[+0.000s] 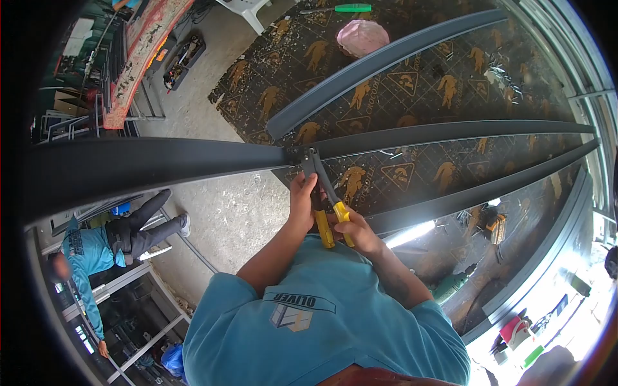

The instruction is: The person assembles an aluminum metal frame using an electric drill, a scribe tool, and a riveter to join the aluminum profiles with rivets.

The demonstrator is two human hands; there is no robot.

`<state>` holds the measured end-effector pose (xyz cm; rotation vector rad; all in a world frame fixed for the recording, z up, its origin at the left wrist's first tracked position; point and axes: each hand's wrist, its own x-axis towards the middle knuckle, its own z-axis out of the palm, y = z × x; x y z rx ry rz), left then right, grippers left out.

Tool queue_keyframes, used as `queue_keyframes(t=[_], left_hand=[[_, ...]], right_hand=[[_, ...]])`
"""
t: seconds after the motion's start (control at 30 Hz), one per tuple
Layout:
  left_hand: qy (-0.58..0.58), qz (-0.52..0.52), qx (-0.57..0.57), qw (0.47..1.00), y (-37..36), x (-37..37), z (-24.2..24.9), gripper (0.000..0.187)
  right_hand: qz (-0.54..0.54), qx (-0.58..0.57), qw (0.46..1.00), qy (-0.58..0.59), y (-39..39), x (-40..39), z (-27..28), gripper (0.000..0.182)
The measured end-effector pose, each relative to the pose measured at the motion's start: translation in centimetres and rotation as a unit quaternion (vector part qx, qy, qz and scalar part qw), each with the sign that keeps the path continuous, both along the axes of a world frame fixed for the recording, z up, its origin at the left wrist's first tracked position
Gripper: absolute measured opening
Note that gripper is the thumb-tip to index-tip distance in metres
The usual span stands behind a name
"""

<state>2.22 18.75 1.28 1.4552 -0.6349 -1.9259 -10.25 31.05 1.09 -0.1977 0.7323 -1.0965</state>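
Observation:
A hand riveter (327, 193) with dark arms and yellow grips has its head against the joint of a long dark metal profile (161, 157) and another dark profile (450, 133). My left hand (302, 202) is closed around the riveter's left arm, close below the head. Lower down, my right hand (359, 233) grips the yellow handles, which stand slightly apart. The rivet itself, if one is there, is hidden by the tool's head.
A loose curved dark profile (386, 67) lies on the printed board (270, 96), near a pink bundle (362, 38) and a green-handled screwdriver (353, 8). A yellow drill (496, 228) and a green power tool (454, 283) lie right. Another person (96, 248) works at left.

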Motion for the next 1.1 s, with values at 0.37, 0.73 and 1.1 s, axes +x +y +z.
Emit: queue_keyframes(t=[0.37, 0.73, 1.1], left_hand=[[-0.094, -0.025, -0.065, 0.993, -3.4, 1.6, 0.4, 0.101], [-0.021, 0.098, -0.042, 0.994, -3.1, 0.5, 0.7, 0.107], [-0.118, 0.108, -0.019, 0.987, -3.0, 1.2, 1.7, 0.105]], right_hand=[[0.0, 0.079, 0.988, -0.134, -0.9, 1.3, 1.5, 0.05], [0.153, 0.12, 0.968, -0.158, -2.3, 3.5, 4.9, 0.096], [0.112, 0.137, 0.983, 0.044, -2.4, 6.9, -0.1, 0.036]])
